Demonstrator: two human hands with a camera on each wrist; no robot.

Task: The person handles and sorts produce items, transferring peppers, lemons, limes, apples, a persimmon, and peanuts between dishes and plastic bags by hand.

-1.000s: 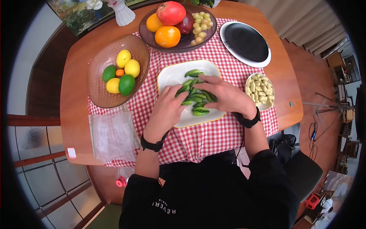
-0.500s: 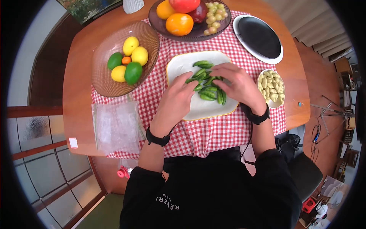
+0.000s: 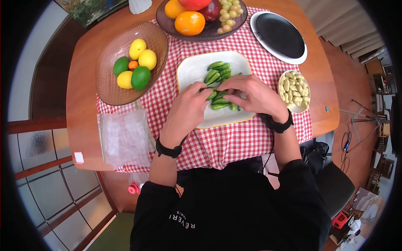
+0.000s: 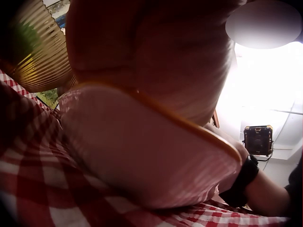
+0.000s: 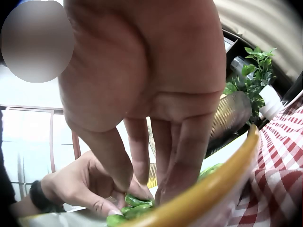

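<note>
Several small green cucumbers (image 3: 213,77) lie bunched in a white, yellow-rimmed dish (image 3: 189,71). My left hand (image 3: 186,109) reaches in over the dish's near left side, thumb and forefinger pinching a cucumber (image 3: 212,95) at the pile's left edge. Over the right rim comes my right hand (image 3: 253,96), its bent fingers and thumb holding a cucumber (image 5: 137,200) in the middle of the pile. The fingertips of both hands are close together. In the left wrist view, the dish's outer wall (image 4: 142,146) hides the cucumbers.
Left of the dish stand a brown ribbed bowl (image 3: 109,85) of lemons and green fruit, and a clear plastic bag (image 3: 124,138). A purple fruit bowl (image 3: 209,37) is behind. To the right are a black-and-white plate (image 3: 280,35) and a bowl of peanuts (image 3: 295,92). A checked cloth (image 3: 234,142) lies underneath.
The far cucumbers now lie closer together, side by side, where they were more scattered. My hands have drawn nearer each other over the pile. The head view has shifted slightly.
</note>
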